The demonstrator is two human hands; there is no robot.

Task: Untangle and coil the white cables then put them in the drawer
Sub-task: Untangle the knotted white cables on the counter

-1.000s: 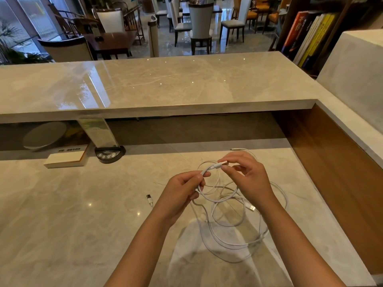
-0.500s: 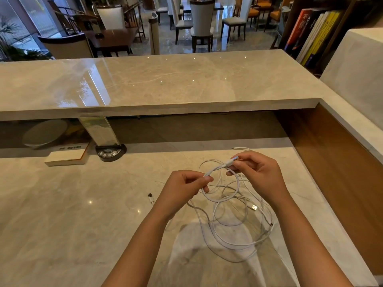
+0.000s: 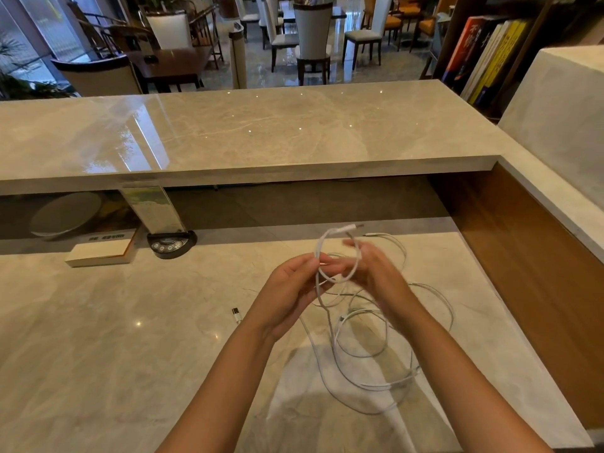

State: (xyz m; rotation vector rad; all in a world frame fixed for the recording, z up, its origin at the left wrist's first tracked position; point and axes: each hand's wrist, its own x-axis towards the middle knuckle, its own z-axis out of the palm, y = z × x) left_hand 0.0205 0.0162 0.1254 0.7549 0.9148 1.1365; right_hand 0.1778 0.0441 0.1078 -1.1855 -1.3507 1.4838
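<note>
My left hand (image 3: 287,294) pinches a small loop of the white cables (image 3: 366,348); my right hand (image 3: 376,273) is blurred, grip unclear, loop across its fingers. Remaining tangle on the marble desk (image 3: 114,338) below both hands. Small adapter (image 3: 236,314) lies left of them

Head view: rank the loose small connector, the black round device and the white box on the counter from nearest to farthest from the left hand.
1. Loose small connector: on the counter, just left of the left hand.
2. Black round device: farther back, to the left.
3. White box: farthest left.
</note>
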